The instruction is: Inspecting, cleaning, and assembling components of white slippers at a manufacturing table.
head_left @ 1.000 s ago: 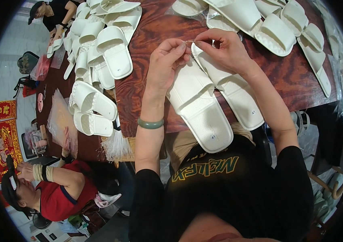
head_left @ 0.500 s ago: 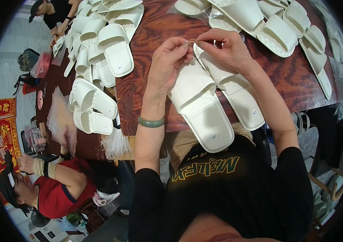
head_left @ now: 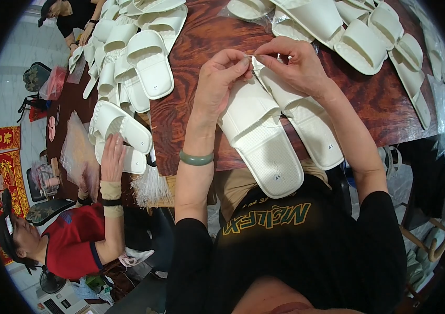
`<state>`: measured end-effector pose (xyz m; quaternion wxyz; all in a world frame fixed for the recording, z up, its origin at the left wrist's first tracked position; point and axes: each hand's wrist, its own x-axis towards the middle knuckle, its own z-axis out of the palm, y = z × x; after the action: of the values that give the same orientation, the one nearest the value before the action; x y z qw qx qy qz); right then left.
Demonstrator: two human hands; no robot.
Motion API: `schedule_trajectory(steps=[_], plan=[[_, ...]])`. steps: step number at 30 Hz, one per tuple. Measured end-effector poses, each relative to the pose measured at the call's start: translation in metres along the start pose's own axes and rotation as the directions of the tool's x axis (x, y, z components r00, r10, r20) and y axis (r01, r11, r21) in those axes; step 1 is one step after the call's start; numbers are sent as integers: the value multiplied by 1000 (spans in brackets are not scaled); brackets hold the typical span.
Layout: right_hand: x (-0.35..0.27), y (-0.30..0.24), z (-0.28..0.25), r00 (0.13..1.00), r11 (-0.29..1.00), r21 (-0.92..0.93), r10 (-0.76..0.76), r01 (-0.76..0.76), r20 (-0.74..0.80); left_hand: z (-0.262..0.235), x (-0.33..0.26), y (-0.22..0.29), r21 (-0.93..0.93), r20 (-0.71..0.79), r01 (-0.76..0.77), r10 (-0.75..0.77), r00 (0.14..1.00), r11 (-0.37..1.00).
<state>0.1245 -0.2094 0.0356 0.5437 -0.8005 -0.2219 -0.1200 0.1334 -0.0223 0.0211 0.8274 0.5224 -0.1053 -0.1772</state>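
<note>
**Two hands pinch at the toe ends of a white slipper pair**

The dark red wooden desk [head_left: 206, 36] carries everything. Rows of loose white slippers [head_left: 138, 63] crowd its left side, and more slippers [head_left: 363, 42] line the far right edge. A pair of white slippers [head_left: 280, 131] lies in the middle, heels hanging over the near edge towards the person's chest, toes pointing away.

At those toe ends the left hand [head_left: 220, 81] and right hand [head_left: 295, 65] meet. Both have thumb and forefinger closed in a pinch on something thin and pale where the two slippers touch; what it is cannot be told, too small. The remaining fingers curl loosely. A green bangle [head_left: 196, 158] sits on the left wrist.

Fine work like this probably goes best with the pair kept flat and aligned, wrists braced on the straps, pulling gently so the toes stay together.

At the near left edge a co-worker's hand [head_left: 112, 157] rests on another slipper, beside a clear plastic bag [head_left: 78, 154] and a bundle of thin white strands [head_left: 149, 186]. Nothing crowds the pinching fingers; the nearest slippers lie just beyond the right hand.
</note>
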Motion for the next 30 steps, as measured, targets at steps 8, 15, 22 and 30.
schedule_trajectory(steps=[8,15,22,30], plan=[[0,2,-1,998,998,46,-50,49,23,-1,0,-1,35,-2,21,-20,1000,999],[0,3,-2,996,996,88,-2,-6,87,1,-2,1,32,-18,21,-21,1000,999],[1,1,-1,1000,998,70,-10,8,29,1,-2,2,41,-9,21,-21,1000,999],[2,-1,-4,990,989,145,16,-36,138,1,-3,3,79,-18,20,-18,1000,997]])
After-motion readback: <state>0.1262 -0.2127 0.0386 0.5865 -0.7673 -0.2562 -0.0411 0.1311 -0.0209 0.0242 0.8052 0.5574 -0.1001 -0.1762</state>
